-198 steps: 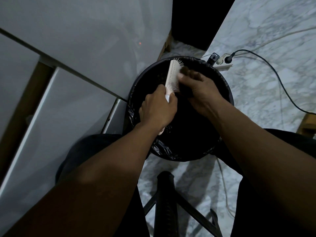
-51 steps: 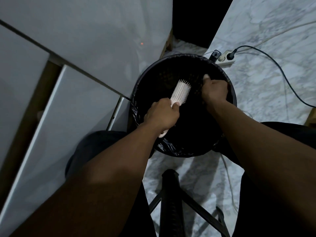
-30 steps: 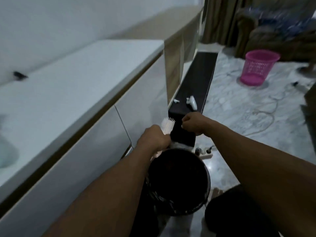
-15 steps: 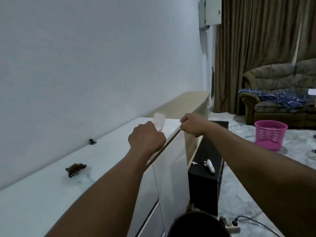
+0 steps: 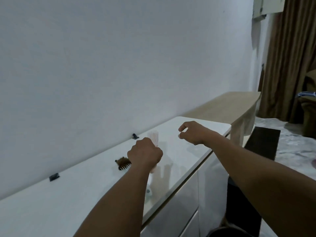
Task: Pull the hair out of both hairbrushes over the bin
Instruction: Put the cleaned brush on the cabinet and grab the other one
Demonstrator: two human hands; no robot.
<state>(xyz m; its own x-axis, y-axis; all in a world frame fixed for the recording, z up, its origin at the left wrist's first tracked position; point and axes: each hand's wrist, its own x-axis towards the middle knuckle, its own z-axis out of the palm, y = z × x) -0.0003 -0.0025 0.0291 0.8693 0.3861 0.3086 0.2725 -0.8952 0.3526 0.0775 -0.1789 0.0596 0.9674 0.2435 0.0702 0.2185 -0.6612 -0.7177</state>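
Observation:
My left hand (image 5: 145, 154) grips the handle of a white hairbrush (image 5: 154, 137), held upright above the white cabinet top (image 5: 85, 194), bristle head showing above my fist. A second, brown hairbrush (image 5: 122, 163) lies on the cabinet top just left of that hand, partly hidden behind my wrist. My right hand (image 5: 193, 132) hovers over the cabinet's right end with fingers loosely curled and apart, nothing visible in it. The rim of the black bin (image 5: 227, 232) peeks in at the bottom edge, on the floor in front of the cabinet.
Two small black clips (image 5: 54, 177) (image 5: 135, 136) sit along the wall on the cabinet top. A wooden shelf (image 5: 227, 105) and a low black bench (image 5: 263, 142) stand beyond the cabinet. Brown curtains (image 5: 290, 57) and a sofa edge are at right.
My view has lifted from the bin to the cabinet top. Both hands moved up and away from the bin, the left still holding the white brush; my right hand has opened.

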